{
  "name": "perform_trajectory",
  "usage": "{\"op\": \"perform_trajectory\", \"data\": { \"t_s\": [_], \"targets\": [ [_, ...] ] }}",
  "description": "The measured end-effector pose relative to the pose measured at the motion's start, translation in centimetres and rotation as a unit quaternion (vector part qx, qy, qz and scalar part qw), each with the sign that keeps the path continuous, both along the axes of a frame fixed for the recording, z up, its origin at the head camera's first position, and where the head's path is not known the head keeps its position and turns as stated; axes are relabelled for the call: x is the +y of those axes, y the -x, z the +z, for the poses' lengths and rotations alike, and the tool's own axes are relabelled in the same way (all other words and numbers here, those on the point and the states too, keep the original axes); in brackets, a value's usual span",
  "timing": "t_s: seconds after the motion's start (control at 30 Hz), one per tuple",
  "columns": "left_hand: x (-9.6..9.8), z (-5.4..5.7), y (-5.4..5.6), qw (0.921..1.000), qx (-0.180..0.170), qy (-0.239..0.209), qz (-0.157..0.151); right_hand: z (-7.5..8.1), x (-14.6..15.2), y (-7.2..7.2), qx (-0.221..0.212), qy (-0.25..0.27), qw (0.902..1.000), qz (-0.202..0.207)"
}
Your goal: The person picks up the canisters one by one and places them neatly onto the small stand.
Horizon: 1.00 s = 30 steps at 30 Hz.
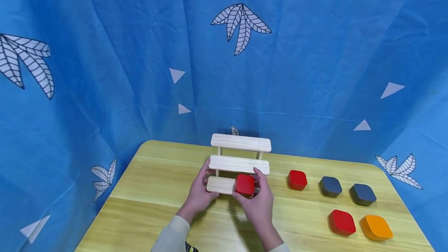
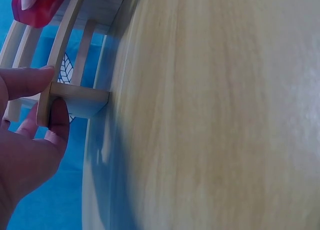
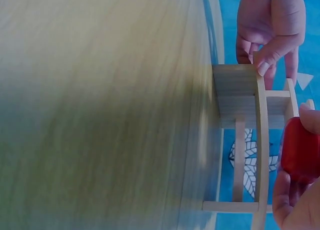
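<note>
A pale wooden three-tier stand [image 1: 239, 163] is at the back middle of the table. My left hand [image 1: 198, 196] is at the left end of its lowest step, and in the left wrist view the thumb and fingers [image 2: 59, 121] pinch that end. My right hand [image 1: 258, 204] grips a red rounded-square block [image 1: 244, 184] between thumb and fingers, at the right part of the lowest step. In the right wrist view the red block [image 3: 300, 147] sits beside the step's edge, and part of the right hand is cut off by the frame.
To the right on the wooden table [image 1: 147, 193] are another red block [image 1: 297, 180], two dark blue-grey blocks [image 1: 330, 186], a nearer red block [image 1: 342, 222] and an orange block [image 1: 376, 227]. A blue patterned curtain [image 1: 224, 81] hangs behind the table's back edge.
</note>
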<state>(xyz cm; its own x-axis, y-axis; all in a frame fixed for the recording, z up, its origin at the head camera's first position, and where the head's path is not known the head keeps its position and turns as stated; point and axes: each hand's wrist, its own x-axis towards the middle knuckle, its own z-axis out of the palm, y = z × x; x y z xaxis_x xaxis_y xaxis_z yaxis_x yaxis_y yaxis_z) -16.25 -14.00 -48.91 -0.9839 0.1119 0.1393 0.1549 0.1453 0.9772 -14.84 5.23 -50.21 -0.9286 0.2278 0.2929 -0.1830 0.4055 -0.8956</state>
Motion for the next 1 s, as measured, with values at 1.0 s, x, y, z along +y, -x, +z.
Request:
{"op": "perform_trajectory", "data": {
  "t_s": [1.0],
  "targets": [
    [-0.4,-1.7,0.9,0.9999,-0.007,0.007,0.004,-1.1,-2.2,0.9,0.033,-0.046,0.9982,0.021]
  ]
}}
